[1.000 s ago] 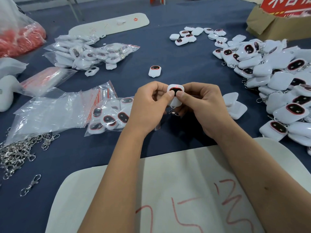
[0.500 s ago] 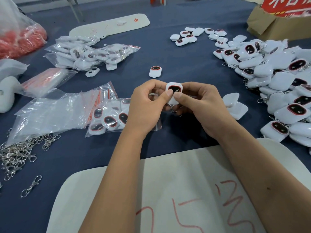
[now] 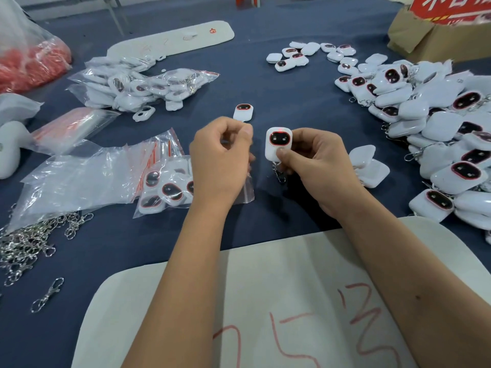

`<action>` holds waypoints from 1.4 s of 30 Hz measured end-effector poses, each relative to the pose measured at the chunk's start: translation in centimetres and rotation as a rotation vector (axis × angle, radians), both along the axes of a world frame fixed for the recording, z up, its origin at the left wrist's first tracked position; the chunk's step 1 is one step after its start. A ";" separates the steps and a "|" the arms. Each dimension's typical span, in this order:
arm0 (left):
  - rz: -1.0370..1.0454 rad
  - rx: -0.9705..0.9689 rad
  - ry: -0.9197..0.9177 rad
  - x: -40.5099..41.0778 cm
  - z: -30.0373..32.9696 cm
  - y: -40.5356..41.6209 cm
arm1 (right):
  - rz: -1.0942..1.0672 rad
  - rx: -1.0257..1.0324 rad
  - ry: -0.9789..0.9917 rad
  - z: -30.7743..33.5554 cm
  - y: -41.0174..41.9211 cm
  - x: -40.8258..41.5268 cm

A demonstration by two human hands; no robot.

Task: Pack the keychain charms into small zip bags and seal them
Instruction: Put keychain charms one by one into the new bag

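In the head view, the right hand (image 3: 316, 166) holds a white charm (image 3: 278, 145) at the centre of the frame. The thumb presses on its lower front and the fingers are curled behind it. The charm stands upright, its dark face with a red rim turned to the camera, and a small metal clasp (image 3: 279, 173) hangs under it. The left hand (image 3: 220, 160) is just beside it, apart from the charm, with fingers curled; a clear zip bag (image 3: 245, 193) shows below this hand, but I cannot tell whether the hand pinches it. One loose charm (image 3: 243, 112) lies above the left hand on the blue table (image 3: 292, 96). A big pile of charms (image 3: 435, 134) fills the right side. Filled bags (image 3: 138, 86) lie at the upper left, and metal clasps (image 3: 29, 243) at the lower left.
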State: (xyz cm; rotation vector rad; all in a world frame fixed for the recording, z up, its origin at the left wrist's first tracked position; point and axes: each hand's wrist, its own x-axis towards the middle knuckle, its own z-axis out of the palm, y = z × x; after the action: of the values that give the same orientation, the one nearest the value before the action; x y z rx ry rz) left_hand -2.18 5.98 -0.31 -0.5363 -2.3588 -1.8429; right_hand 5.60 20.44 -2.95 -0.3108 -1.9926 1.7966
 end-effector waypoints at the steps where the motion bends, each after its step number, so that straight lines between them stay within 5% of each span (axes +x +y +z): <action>1: 0.050 -0.043 0.026 -0.3 0.1 -0.3 | -0.008 0.003 -0.002 0.0 0.0 0.0; 13: 0.074 -0.649 0.027 0.0 1.3 -1.6 | -0.007 -0.062 0.051 0.3 -0.3 0.0; 16: 0.093 -0.647 0.001 -0.3 1.6 -2.1 | 0.028 -0.179 0.054 0.4 -0.4 0.1; 23: -0.031 -0.362 -0.211 -0.5 1.9 -3.5 | 0.082 -0.049 0.012 0.6 -1.1 0.4; 31: -0.120 -0.343 0.079 -0.1 3.0 -3.5 | 0.116 0.097 0.013 0.3 -2.5 0.2; 42: -0.096 -0.212 0.217 0.1 3.0 -2.6 | 0.031 0.197 0.120 0.1 -4.2 0.2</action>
State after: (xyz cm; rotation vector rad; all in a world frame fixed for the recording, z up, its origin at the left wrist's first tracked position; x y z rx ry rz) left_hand -2.10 3.41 2.64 -0.8392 -2.4292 -1.4882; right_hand 5.80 16.24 -2.84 -0.1088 -2.0774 1.5812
